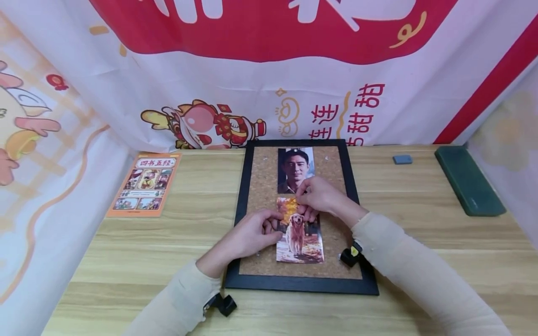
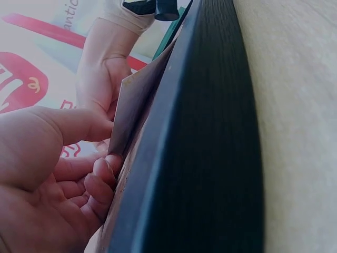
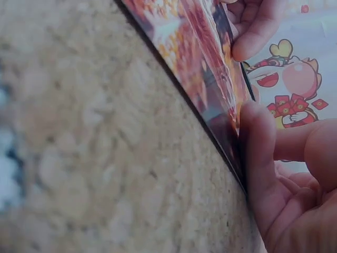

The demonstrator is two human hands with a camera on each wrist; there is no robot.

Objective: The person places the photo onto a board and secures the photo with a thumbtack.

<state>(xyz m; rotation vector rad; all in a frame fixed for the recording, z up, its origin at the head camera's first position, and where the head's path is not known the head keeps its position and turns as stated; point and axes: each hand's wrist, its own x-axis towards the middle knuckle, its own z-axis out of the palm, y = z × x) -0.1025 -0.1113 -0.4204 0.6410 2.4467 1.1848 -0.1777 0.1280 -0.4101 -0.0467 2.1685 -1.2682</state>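
A cork board (image 1: pixel 260 186) in a black frame lies on the wooden table. Pinned near its top is a portrait photo (image 1: pixel 294 170). Below it is a photo of a golden dog (image 1: pixel 300 242), whose near edge stands off the cork in the left wrist view. My left hand (image 1: pixel 256 233) pinches this photo's left edge between thumb and fingers (image 2: pixel 100 182). At its top edge, my right hand (image 1: pixel 317 198) pinches with thumb and forefinger (image 3: pixel 255 137), its other fingers lying over the picture. Whether a pin sits in that pinch is hidden.
Clear pins (image 1: pixel 326 158) stick in the cork near the corners. An orange comic-style booklet (image 1: pixel 145 186) lies at the left, a small blue eraser-like block (image 1: pixel 402 159) and a dark green case (image 1: pixel 470 182) at the right. A printed cloth (image 1: pixel 235 79) hangs behind the board.
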